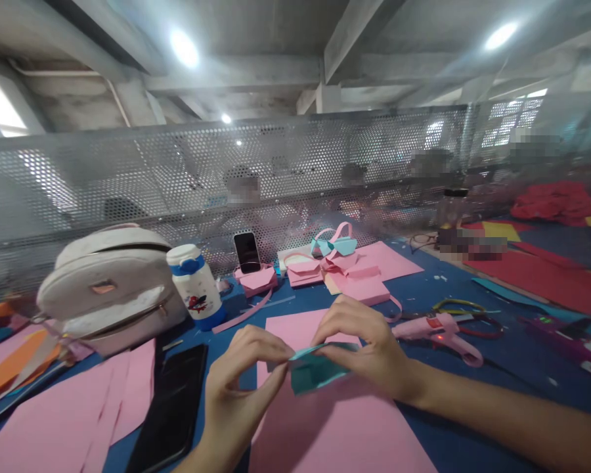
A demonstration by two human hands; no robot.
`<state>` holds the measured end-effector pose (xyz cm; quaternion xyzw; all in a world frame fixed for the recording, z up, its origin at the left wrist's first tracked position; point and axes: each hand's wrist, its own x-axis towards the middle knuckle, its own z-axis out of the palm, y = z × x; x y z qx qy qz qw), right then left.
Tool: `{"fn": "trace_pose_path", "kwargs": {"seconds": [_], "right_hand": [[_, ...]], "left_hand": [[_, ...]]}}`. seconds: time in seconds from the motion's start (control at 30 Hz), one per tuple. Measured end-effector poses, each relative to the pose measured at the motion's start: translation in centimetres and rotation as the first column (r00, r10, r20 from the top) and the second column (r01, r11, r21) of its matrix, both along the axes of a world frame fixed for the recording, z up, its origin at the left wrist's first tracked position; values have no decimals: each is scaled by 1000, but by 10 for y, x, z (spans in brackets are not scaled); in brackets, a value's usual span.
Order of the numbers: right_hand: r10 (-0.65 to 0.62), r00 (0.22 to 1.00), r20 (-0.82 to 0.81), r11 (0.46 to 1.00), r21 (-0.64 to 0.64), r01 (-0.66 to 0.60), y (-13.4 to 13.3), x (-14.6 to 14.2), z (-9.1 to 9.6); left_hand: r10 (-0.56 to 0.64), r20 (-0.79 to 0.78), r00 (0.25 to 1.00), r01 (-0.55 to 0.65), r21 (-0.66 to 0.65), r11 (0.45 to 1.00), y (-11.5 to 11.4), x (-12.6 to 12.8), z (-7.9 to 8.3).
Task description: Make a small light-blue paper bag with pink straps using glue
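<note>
A folded piece of teal paper (320, 373) is held up between my two hands, above a large pink sheet (345, 433). My left hand (246, 381) pinches its left corner between thumb and fingers. On the other side, my right hand (359, 341) grips the upper edge, its fingers hiding part of the fold. Past my hands lie small pink paper bags (359, 286) with strip handles, and a teal paper bow shape (335, 246) rests among them. A pink glue gun (438, 332) lies to the right of my right hand.
At left are a white backpack (113, 282), a bottle (194, 289), a black phone (172, 407) and pink sheets (73, 414). Another phone (247, 251) stands upright at the back. Scissors (463, 309) and red paper (532, 276) lie right. A perforated metal screen (295, 157) bounds the table.
</note>
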<state>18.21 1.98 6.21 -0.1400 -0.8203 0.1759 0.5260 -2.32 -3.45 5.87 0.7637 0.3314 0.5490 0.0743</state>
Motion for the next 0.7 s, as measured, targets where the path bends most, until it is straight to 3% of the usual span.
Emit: {"fn": "trace_pose_path", "kwargs": {"seconds": [0.7], "right_hand": [[-23, 1000, -21, 998, 63, 24, 5, 6, 11]], "left_hand": [[25, 49, 998, -24, -30, 999, 0, -3, 0]]}}
